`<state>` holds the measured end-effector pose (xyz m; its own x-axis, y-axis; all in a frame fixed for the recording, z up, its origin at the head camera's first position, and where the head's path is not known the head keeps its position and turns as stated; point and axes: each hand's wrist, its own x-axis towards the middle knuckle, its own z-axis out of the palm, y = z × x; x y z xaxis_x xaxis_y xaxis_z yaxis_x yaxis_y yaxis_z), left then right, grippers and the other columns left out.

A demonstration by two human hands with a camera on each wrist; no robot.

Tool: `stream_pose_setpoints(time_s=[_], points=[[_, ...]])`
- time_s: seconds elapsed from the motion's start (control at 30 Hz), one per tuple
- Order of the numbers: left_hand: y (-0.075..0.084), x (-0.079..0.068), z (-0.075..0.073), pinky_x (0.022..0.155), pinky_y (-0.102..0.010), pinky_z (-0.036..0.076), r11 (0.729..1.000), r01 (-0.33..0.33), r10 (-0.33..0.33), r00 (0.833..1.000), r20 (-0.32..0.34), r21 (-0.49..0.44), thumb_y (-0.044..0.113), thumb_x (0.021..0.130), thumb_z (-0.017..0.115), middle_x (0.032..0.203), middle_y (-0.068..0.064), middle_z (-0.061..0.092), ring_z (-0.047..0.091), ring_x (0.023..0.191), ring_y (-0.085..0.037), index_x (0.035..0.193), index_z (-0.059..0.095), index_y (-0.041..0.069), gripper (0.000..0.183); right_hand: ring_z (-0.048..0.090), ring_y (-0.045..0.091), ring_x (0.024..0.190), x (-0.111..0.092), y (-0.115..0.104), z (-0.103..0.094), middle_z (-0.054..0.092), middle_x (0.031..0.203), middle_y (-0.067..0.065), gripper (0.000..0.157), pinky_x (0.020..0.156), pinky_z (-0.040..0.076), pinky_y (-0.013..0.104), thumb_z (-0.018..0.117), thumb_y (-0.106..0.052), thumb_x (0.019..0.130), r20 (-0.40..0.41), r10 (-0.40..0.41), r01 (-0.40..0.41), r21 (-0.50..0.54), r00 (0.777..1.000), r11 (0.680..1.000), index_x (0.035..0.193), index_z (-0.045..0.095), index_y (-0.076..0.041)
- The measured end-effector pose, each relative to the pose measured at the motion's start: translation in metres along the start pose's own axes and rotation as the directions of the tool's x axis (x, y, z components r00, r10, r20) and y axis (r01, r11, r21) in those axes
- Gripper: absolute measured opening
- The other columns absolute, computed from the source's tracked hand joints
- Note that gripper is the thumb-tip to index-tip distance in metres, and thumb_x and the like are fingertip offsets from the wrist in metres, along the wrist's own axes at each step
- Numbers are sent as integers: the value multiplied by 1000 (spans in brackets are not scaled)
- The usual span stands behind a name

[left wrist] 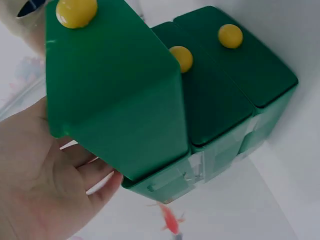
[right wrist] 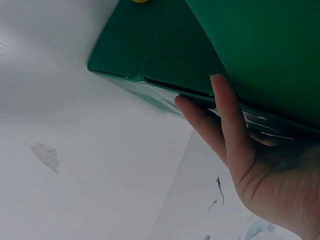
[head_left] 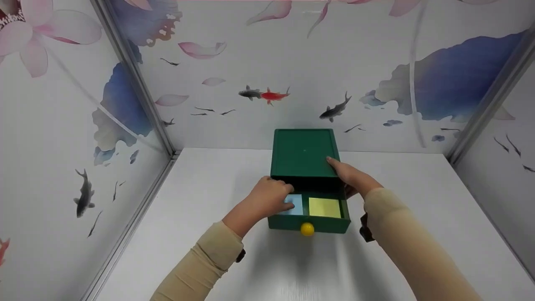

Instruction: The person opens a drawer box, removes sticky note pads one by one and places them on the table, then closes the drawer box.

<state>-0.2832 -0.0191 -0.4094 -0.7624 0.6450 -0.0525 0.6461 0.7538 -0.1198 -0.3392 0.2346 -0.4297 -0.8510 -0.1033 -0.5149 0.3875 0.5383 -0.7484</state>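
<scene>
- Cabinet: green, on the white tabletop, near the back wall. Top drawer pulled out; yellow knob on its front.
- Inside the drawer: blue pad on the left, yellow pad on the right, a gap between them. Left part of the blue pad hidden by the hand; thickness of both hard to judge. Drawer interior behind them is dark, contents there not made out.
- Left hand: over the drawer's left side, thumb and nearest finger spread apart, so the grip is fairly wide. Thumb overlaps the blue pad; cannot tell whether it touches. Left wrist view shows palm and some fingers beside the drawer wall; thumb out of sight there.
- Right hand: at the cabinet's right side, one digit laid on the top near the edge, others lower down and partly hidden. Grip wide; right wrist view shows two fingers nearly straight, spread, by the side.
- Lower drawers: two, pushed in, a yellow knob on each; seen in left wrist view, hidden beneath the top drawer in head view.
- Clear tape along the cabinet's side, blurred by glare.
- Sleeves: beige, both cut off at the lower frame edge.
</scene>
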Motion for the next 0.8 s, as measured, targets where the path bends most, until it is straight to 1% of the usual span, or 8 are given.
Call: stream_pose_setpoints(time_s=[0.13,0.2,0.27,0.33,0.4,0.57,0.7,0.8], points=[[-1,9,2,101,-46,39,986,-18,7,998,65,168,58,87,64,107,-3,69,63,102,-20,116,67,13,53,54,46,113,1,0,0,43,133,36,97,87,50,54,21,-70,95,-6,7,-7,8,1000,1000,147,22,11],[0,12,3,107,-49,33,973,-41,17,994,107,228,57,88,64,110,-3,68,62,104,-21,119,66,14,54,53,47,114,1,1,0,43,133,36,96,88,49,55,21,-70,95,-7,7,-7,10,1000,1000,148,21,10],[2,14,4,109,-53,27,963,-63,25,989,147,261,53,89,64,112,-4,67,61,106,-22,122,65,14,51,52,48,115,1,1,0,41,135,36,96,89,48,56,21,-70,95,-9,11,-11,12,1000,1000,148,20,10],[4,15,4,110,-57,22,962,-79,30,983,183,263,44,92,66,115,-3,67,59,109,-22,124,65,15,44,52,48,116,1,1,0,41,135,36,96,90,48,56,21,-70,95,-15,12,-11,13,1000,1000,149,20,9],[4,16,4,110,-60,20,962,-83,32,980,197,260,37,92,67,113,-4,67,58,109,-21,123,65,15,38,51,48,116,1,1,1,41,135,36,96,90,48,56,21,-70,95,-26,10,-9,9,1000,1000,149,20,9],[6,18,3,106,-64,24,957,-94,37,978,204,276,29,93,68,108,-4,66,57,108,-21,120,66,16,30,53,47,115,1,1,2,43,133,35,96,88,49,54,22,-70,95,-40,11,-11,8,999,1000,148,23,10],[7,19,2,104,-64,27,955,-100,34,971,235,278,27,95,65,113,-6,64,57,109,-24,124,64,15,32,54,46,113,0,1,2,43,134,35,96,87,50,54,23,-71,94,-43,16,-16,8,999,1000,148,24,9],[6,20,1,104,-62,30,961,-101,27,961,276,257,28,96,63,122,-9,60,55,114,-26,130,60,13,37,53,46,114,0,1,3,42,134,34,96,87,50,54,22,-71,94,-48,20,-20,2,999,1000,148,24,8]])
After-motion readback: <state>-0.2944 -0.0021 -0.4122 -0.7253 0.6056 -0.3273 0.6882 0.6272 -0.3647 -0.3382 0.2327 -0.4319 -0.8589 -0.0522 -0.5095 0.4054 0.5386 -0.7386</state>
